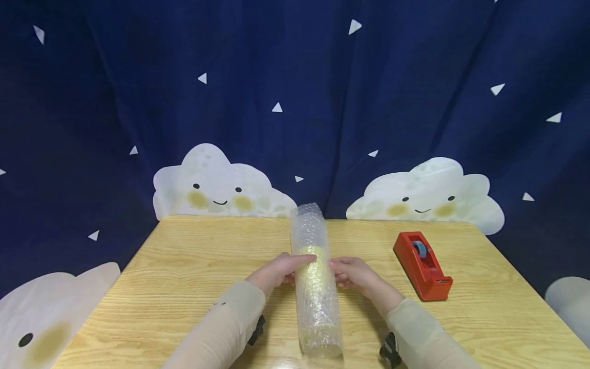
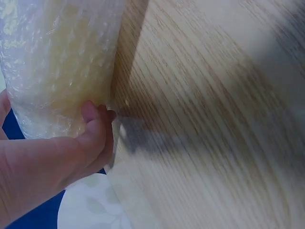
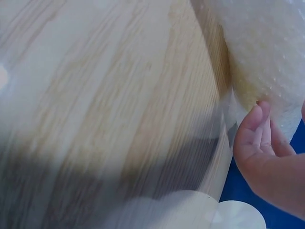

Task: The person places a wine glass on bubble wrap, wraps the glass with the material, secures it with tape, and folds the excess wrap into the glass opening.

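Note:
A long bubble-wrapped roll lies on the wooden table, pointing away from me, with something yellowish showing through the clear wrap around its middle. My left hand grips its left side, thumb laid over the top. In the left wrist view, that hand's curled fingers touch the lower side of the wrap. From the right, my right hand holds the roll near the same height. The right wrist view has its bent fingers against the wrap. What is inside the wrap cannot be made out.
A red tape dispenser with a roll of bluish tape stands on the table, right of my right hand. Behind the table hangs a dark blue curtain with white clouds and triangles.

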{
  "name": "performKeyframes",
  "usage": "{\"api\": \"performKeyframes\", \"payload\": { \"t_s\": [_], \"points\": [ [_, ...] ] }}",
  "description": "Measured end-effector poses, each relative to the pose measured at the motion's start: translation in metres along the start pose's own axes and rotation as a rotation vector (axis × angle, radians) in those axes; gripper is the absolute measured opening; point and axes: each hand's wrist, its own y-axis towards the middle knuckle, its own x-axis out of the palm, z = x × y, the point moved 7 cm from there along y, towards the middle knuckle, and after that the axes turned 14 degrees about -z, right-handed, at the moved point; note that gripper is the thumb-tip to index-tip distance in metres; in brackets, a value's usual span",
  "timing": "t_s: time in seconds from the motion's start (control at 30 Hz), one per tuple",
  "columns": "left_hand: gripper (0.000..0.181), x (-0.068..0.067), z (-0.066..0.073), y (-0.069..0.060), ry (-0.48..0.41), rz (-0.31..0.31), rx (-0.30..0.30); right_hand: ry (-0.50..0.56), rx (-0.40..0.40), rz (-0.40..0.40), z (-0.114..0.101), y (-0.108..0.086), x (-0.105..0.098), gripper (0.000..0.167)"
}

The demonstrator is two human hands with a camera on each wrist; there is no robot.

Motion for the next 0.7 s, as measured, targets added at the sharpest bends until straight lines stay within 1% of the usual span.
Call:
{"api": "performKeyframes", "payload": {
  "t_s": [0.1, 0.23, 0.33, 0.4, 0.53, 0.6, 0.7],
  "points": [
    [0.072, 0.0004, 0.0001, 0.0009, -0.036, -0.006, 0.013, -0.001, 0.004, 0.002, 0.0009, -0.0001, -0.0002, 0.051],
    [0.067, 0.0002, 0.0000, 0.0007, -0.058, -0.013, 0.011, 0.005, -0.009, 0.014, 0.0012, -0.0003, 0.0001, 0.049],
    [0.065, -0.0015, 0.0005, -0.0008, -0.042, -0.001, 0.008, 0.011, -0.020, 0.043, 0.0000, -0.0006, 0.0006, 0.046],
    [0.066, -0.0039, 0.0014, -0.0027, -0.013, 0.018, 0.005, 0.019, -0.022, 0.069, -0.0013, -0.0012, 0.0005, 0.045],
    [0.070, -0.0076, 0.0021, -0.0041, 0.018, 0.046, 0.006, 0.048, -0.014, 0.113, -0.0032, -0.0029, -0.0004, 0.042],
    [0.070, -0.0080, 0.0023, -0.0040, 0.006, 0.048, 0.013, 0.057, -0.008, 0.118, -0.0038, -0.0034, -0.0006, 0.040],
    [0.071, -0.0056, 0.0037, -0.0045, 0.004, 0.030, 0.022, 0.061, 0.006, 0.119, -0.0042, -0.0041, -0.0005, 0.037]
  ]
}}
